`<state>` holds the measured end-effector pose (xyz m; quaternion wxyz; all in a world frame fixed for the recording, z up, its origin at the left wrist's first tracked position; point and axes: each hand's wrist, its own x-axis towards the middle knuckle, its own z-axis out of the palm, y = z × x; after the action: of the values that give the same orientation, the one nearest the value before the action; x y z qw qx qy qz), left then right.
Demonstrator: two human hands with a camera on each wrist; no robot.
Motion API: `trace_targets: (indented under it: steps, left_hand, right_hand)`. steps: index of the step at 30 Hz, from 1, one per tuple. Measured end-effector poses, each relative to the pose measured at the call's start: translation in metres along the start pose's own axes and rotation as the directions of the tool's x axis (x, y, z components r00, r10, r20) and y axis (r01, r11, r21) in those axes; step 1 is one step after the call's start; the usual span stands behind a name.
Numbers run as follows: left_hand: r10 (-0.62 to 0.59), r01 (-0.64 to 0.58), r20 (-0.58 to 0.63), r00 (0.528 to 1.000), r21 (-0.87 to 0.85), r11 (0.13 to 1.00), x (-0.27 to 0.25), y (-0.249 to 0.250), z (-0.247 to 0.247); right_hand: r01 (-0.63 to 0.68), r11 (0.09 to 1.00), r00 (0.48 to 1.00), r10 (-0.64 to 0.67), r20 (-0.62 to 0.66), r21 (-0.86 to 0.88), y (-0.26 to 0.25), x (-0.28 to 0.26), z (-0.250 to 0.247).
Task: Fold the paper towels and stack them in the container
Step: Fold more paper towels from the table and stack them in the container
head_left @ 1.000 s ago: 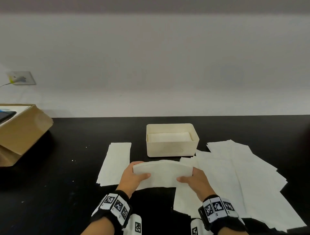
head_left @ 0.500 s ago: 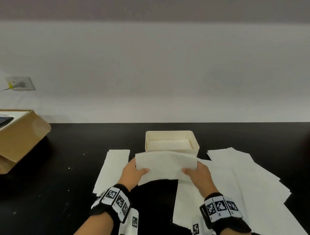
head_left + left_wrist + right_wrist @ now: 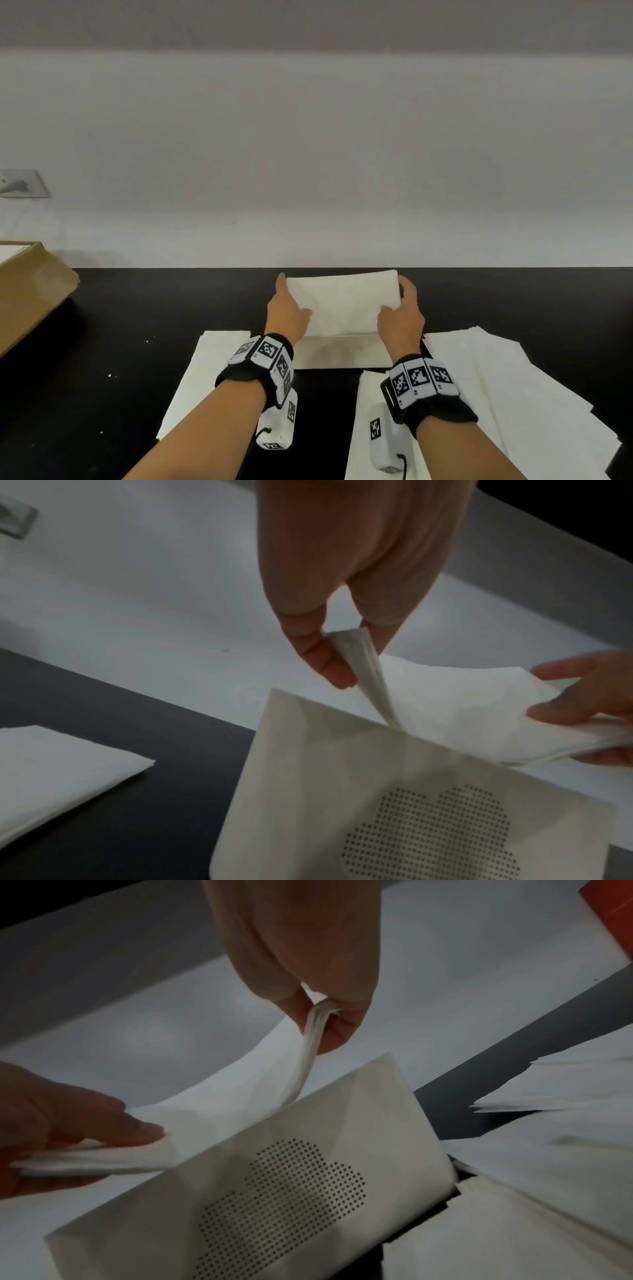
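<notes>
Towel (image 3: 342, 305) (soft, layered rectangle) pinched both hands above perforated container (image 3: 342, 353).

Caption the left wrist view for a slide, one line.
Left hand and right hand pinch opposite ends of a folded paper towel above the cream perforated container.

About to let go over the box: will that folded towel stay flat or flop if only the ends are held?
Probably floppy: the folded paper towel sags between the left hand and right hand, each pinching one end. Likely very light, since fingertip pinches carry it. It may settle unevenly in the container, so lowering it level seems wise.
</notes>
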<state>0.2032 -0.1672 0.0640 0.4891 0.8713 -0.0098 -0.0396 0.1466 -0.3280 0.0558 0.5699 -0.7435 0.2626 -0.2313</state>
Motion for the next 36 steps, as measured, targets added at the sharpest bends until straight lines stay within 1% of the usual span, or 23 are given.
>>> trace_targets:
  steps: [2,4,5,8,10,12,13,14,16,18,22,25,29,33,36]
  left_hand:
    - [0.013,-0.016,0.024,1.0,0.104,0.994,0.007,-0.002,0.006]
    - [0.039,-0.054,0.066,0.997,0.251,0.966,0.013,-0.003,0.011]
    - [0.039,-0.064,0.086,0.996,0.317,0.946,0.015,-0.004,0.013]
    - [0.031,-0.093,0.129,0.991,0.502,0.86,0.022,-0.004,0.017]
    - [0.015,-0.11,0.167,0.986,0.577,0.809,0.026,-0.005,0.02]
    - [-0.03,-0.102,0.196,0.98,0.629,0.771,0.027,-0.005,0.021]
    - [-0.056,-0.101,0.216,0.975,0.652,0.751,0.028,-0.007,0.022]
    - [-0.055,-0.125,0.233,0.971,0.688,0.715,0.029,-0.008,0.023]
    - [-0.073,-0.137,0.254,0.964,0.717,0.684,0.031,-0.007,0.025]
    - [-0.091,-0.142,0.273,0.958,0.722,0.677,0.034,-0.007,0.026]
    - [-0.091,-0.142,0.282,0.955,0.704,0.696,0.038,-0.008,0.028]
    - [-0.062,-0.17,0.295,0.953,0.697,0.697,0.037,-0.009,0.028]
    - [-0.043,-0.225,0.335,0.941,0.718,0.658,0.036,-0.011,0.025]
    - [-0.03,-0.257,0.354,0.935,0.732,0.631,0.036,-0.01,0.023]
    - [-0.021,-0.262,0.349,0.937,0.74,0.62,0.034,-0.01,0.024]
  right_hand:
    - [0.0,0.996,0.999,0.003,0.041,-0.084,0.004,0.009,0.002]
    - [0.017,0.975,0.995,0.006,0.103,-0.222,0.007,0.016,0.005]
    - [0.035,0.957,0.992,0.002,0.13,-0.287,0.008,0.018,0.006]
    - [0.041,0.92,0.985,0.029,0.171,-0.391,0.013,0.023,0.011]
    - [0.062,0.858,0.972,0.064,0.225,-0.511,0.016,0.026,0.015]
    - [0.09,0.783,0.953,0.112,0.282,-0.615,0.014,0.029,0.018]
    - [0.098,0.758,0.945,0.132,0.299,-0.645,0.014,0.031,0.019]
    - [0.094,0.741,0.943,0.148,0.298,-0.665,0.016,0.034,0.021]
    - [0.066,0.716,0.938,0.193,0.288,-0.695,0.017,0.037,0.024]
    - [0.04,0.692,0.931,0.237,0.279,-0.721,0.016,0.038,0.026]
    - [0.07,0.627,0.909,0.281,0.309,-0.776,0.015,0.043,0.031]
    - [0.12,0.566,0.876,0.326,0.355,-0.816,0.011,0.046,0.033]
    - [0.179,0.5,0.854,0.348,0.386,-0.847,0.005,0.048,0.037]
    - [0.214,0.489,0.853,0.328,0.406,-0.846,-0.002,0.056,0.04]
    - [0.202,0.494,0.865,0.314,0.391,-0.845,-0.008,0.063,0.04]
